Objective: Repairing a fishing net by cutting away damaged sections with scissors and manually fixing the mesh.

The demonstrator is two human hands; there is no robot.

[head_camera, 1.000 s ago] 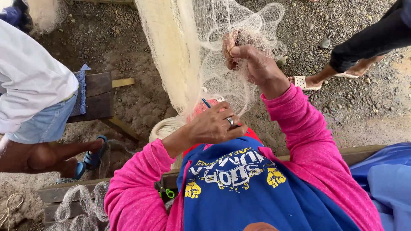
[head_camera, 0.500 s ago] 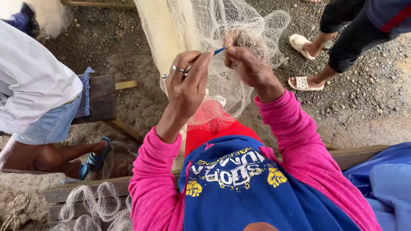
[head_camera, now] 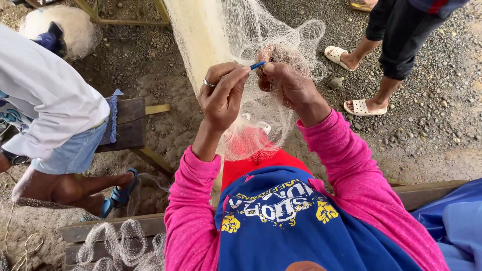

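While our left hand (head_camera: pixel 221 95) has risen from our lap to the fishing net (head_camera: pixel 261 30) since a second ago | its fingers pinch blue netting needle (head_camera: pixel 257 65) | right hand (head_camera: pixel 288 85) clenched on bunched mesh | needle now at the gripped spot, looks mid-stitch.

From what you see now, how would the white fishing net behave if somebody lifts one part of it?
The fishing net would likely be floppy: it hangs in loose folds and bunches where the right hand grips it. It is probably light for its size, since the mesh is thin and see-through. It may snag easily; strands drape around the left hand and blue needle.
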